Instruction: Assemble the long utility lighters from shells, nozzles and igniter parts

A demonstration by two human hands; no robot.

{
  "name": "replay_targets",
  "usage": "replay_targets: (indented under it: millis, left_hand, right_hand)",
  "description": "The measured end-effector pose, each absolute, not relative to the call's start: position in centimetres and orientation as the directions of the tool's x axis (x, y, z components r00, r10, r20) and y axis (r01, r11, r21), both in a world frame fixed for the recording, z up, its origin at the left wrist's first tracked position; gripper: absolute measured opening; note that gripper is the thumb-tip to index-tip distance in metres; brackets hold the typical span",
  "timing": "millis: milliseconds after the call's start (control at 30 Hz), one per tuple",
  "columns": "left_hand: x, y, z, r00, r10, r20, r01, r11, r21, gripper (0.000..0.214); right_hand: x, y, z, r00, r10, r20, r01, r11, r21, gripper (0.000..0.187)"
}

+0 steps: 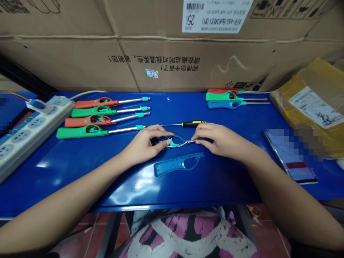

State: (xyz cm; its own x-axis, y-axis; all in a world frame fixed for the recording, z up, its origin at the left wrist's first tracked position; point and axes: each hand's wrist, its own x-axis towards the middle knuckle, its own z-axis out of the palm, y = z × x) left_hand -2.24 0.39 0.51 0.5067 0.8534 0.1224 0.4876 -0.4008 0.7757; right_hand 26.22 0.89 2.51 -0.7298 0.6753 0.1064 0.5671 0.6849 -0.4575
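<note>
My left hand (146,143) and my right hand (221,140) both rest on a blue table (80,172), fingers closed on an opened blue lighter body (176,141) with a teal trigger. My left hand grips its handle end, and my right hand pinches its metal tube end. A loose blue lighter shell half (177,165) lies just in front of my hands. A yellow-and-black screwdriver (185,124) lies just behind them.
Several red and green long lighters (99,120) lie in a row at back left. Three more lighters (228,97) lie at back right. A white power strip (24,132) runs along the left. A phone (291,157) and yellow parcel (314,100) sit right. Cardboard boxes (161,53) stand behind.
</note>
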Motion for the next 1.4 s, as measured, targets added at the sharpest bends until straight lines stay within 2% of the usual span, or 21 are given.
replay_targets:
  millis: [167, 267, 367, 433, 500, 600, 733, 833, 1000, 1133, 1300, 1400]
  left_hand:
    - [-2.2, 0.5, 0.4, 0.514, 0.849, 0.121, 0.483, -0.404, 0.777, 0.03]
    - [-2.2, 0.5, 0.3, 0.518, 0.846, 0.123, 0.479, -0.407, 0.778, 0.03]
    - [-2.2, 0.5, 0.3, 0.513, 0.85, 0.12, 0.48, -0.4, 0.781, 0.031]
    - [-2.2, 0.5, 0.3, 0.512, 0.851, 0.118, 0.48, -0.398, 0.782, 0.031]
    - [-2.2, 0.5, 0.3, 0.516, 0.848, 0.122, 0.477, -0.403, 0.781, 0.031]
    - [-2.2, 0.5, 0.3, 0.52, 0.843, 0.135, 0.473, -0.417, 0.776, 0.029]
    - [-2.1, 0.5, 0.3, 0.531, 0.834, 0.149, 0.493, -0.447, 0.746, 0.028]
    - [-2.0, 0.3, 0.3, 0.542, 0.827, 0.147, 0.525, -0.47, 0.71, 0.026]
    - [-1.8, 0.3, 0.4, 0.556, 0.814, 0.171, 0.521, -0.501, 0.691, 0.03]
    - [-2.4, 0.6, 1.4, 0.568, 0.789, 0.234, 0.446, -0.534, 0.718, 0.031]
    - [-3.8, 1.2, 2.9, 0.748, 0.618, 0.242, 0.388, -0.703, 0.596, 0.021]
    - [-4.3, 1.5, 2.8, 0.79, 0.576, 0.208, 0.407, -0.748, 0.524, 0.018]
  right_hand:
    - [26.2, 0.9, 2.2, -0.729, 0.673, 0.128, 0.572, 0.701, -0.425, 0.021]
    - [25.9, 0.7, 2.3, -0.723, 0.682, 0.108, 0.612, 0.705, -0.358, 0.023]
    - [25.6, 0.5, 2.6, -0.725, 0.684, 0.083, 0.641, 0.714, -0.28, 0.022]
    - [25.5, 0.2, 2.8, -0.718, 0.692, 0.067, 0.654, 0.705, -0.274, 0.017]
    - [25.3, 0.0, 3.0, -0.7, 0.71, 0.069, 0.662, 0.683, -0.31, 0.01]
    - [24.7, -0.2, 2.6, -0.655, 0.747, 0.114, 0.662, 0.64, -0.39, 0.017]
    - [23.6, -0.1, 1.6, -0.582, 0.796, 0.167, 0.621, 0.567, -0.541, 0.01]
    - [23.0, -0.1, 1.2, -0.509, 0.848, 0.145, 0.611, 0.475, -0.633, 0.011]
    - [23.3, -0.2, 1.9, -0.478, 0.877, 0.054, 0.68, 0.408, -0.609, 0.01]
    - [24.4, 0.2, 2.7, -0.455, 0.889, -0.051, 0.692, 0.316, -0.649, 0.009]
    - [25.3, 0.5, 2.9, -0.41, 0.901, -0.14, 0.727, 0.23, -0.647, 0.008]
    - [25.4, 0.5, 3.0, -0.4, 0.902, -0.16, 0.74, 0.216, -0.637, 0.009]
